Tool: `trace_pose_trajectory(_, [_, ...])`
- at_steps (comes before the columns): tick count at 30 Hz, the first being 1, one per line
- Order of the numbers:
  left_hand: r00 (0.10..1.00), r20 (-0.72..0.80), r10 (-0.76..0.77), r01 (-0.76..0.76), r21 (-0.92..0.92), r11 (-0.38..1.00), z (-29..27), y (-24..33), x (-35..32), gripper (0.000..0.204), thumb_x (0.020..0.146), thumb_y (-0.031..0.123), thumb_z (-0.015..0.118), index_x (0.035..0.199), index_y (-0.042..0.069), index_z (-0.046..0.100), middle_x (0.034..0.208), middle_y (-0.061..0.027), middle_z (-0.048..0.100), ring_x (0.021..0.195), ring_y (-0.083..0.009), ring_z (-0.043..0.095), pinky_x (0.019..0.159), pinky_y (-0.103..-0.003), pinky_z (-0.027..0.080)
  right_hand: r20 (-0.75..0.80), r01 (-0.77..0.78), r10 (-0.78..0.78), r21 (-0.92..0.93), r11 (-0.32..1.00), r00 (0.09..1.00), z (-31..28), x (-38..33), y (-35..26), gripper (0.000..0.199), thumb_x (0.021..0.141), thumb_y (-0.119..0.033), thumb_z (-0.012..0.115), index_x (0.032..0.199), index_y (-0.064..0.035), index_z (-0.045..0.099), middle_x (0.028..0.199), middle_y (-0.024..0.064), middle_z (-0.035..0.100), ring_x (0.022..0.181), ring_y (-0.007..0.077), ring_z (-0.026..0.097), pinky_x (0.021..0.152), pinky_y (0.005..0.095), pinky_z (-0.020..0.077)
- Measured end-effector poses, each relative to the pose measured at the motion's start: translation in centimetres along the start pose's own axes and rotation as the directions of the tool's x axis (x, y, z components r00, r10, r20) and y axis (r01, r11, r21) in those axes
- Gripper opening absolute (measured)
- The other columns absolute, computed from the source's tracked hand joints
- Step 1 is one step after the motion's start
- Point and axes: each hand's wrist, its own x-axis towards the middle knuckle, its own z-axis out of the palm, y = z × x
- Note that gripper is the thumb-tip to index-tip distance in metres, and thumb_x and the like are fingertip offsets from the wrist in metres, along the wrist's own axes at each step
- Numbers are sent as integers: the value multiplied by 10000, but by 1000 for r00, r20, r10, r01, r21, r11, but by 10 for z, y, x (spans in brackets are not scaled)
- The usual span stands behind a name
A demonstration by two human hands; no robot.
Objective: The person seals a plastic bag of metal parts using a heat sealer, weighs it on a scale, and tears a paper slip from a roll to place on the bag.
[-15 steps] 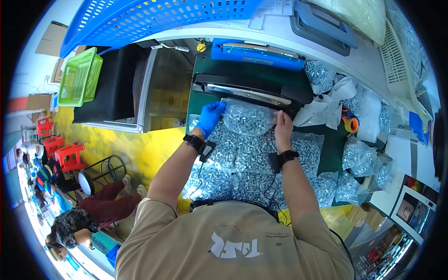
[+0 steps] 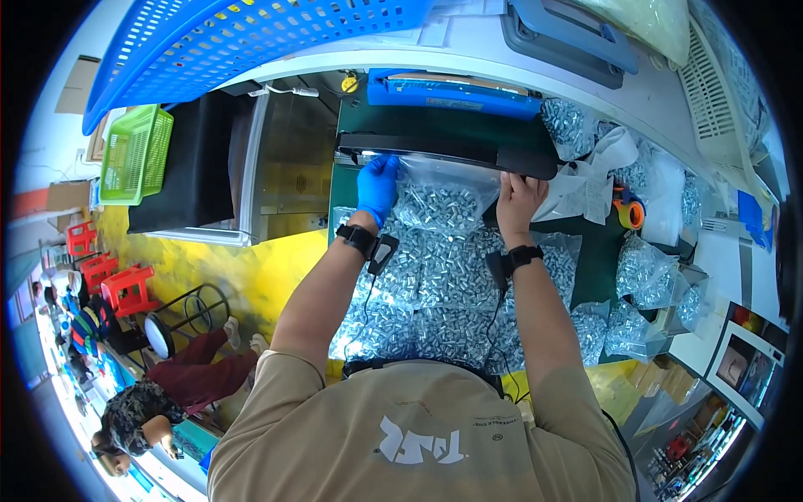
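A clear plastic bag (image 2: 435,206) of small silvery metal cylinders lies in front of me, its mouth end at a long black bar sealer (image 2: 443,151). My left hand (image 2: 378,191), in a blue glove, is closed on the bag's left upper corner, close against the sealer. At the right upper corner my bare right hand (image 2: 520,201) holds the bag, thumb on top; its other fingers reach to the sealer's edge and are partly hidden. Beneath and nearer to me, several filled bags (image 2: 456,280) of the same metal pieces cover the green tabletop.
Behind the sealer stands a blue case (image 2: 456,99). On the right are more filled bags (image 2: 644,272), white sheeting (image 2: 585,184) and an orange tape roll (image 2: 629,214). A blue basket (image 2: 251,42) overhangs at upper left; a green basket (image 2: 135,155) stands below it. Another person (image 2: 146,410) is at lower left.
Both hands have moved the bag forward to the sealer. The sealer's arm has come down, hiding the pale strip that showed before. The right hand has shifted right.
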Motion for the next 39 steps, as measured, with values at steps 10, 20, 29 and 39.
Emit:
trace_pose_trajectory(10, [984,-132,121,-88,232,969,12,-5,4,265,930,228,600,990,-16,684,829,-50,681,708,-88,532,673,-267,444,134,-44,51,-52,998,990,11,-3,9,135,848,-240,629,915,-139,689,994,64,665,1103,321,504,1041,559,271])
trace_pose_trajectory(20, [970,-228,91,25,461,887,16,-4,14,343,897,336,571,903,16,696,862,-219,664,817,-411,626,687,-411,493,26,124,-122,-129,984,992,10,8,13,122,807,-237,694,804,-115,698,1057,87,616,1037,323,519,938,475,379])
trace_pose_trajectory(29, [979,-194,64,14,374,927,10,-2,15,358,880,348,625,873,-1,703,762,-192,680,650,-290,639,643,-369,477,306,-144,84,177,974,948,5,2,38,114,780,-205,710,792,-97,674,885,89,636,955,322,535,941,481,379])
trace_pose_trajectory(39, [985,-162,-61,58,-25,998,4,1,8,324,893,312,646,891,-9,687,770,-31,642,685,-124,496,686,-295,427,355,-171,21,396,902,934,-5,12,50,116,825,-175,649,787,-72,687,837,85,643,918,317,541,916,450,389])
